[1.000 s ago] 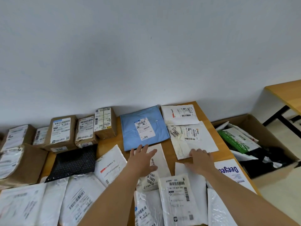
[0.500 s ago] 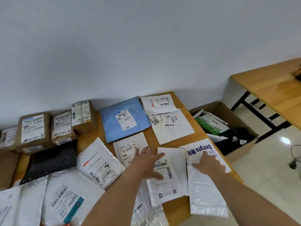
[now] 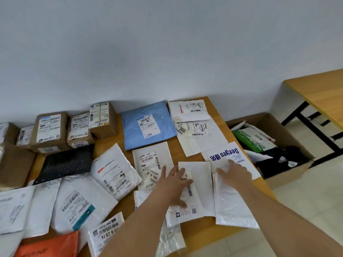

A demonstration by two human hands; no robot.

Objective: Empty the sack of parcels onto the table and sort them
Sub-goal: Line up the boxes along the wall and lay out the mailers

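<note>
Head view, left hand (image 3: 176, 184) stays flat on white mailer (image 3: 194, 190)

Boxes (image 3: 50, 130) behind mailers (image 3: 115, 169) on table (image 3: 219, 227)

A wooden table (image 3: 220, 228) bears flat mailers — white mailers (image 3: 196, 143), a blue mailer (image 3: 148, 125) — and cardboard boxes (image 3: 50, 130).

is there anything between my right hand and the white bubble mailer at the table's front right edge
Nothing visible. The right hand already rests on the top end of the bubble mailer, fingers spread flat, also reaching onto the Deeyeo mailer behind it. The left hand presses the labelled white parcel beside it, apart from the bubble mailer.
</note>
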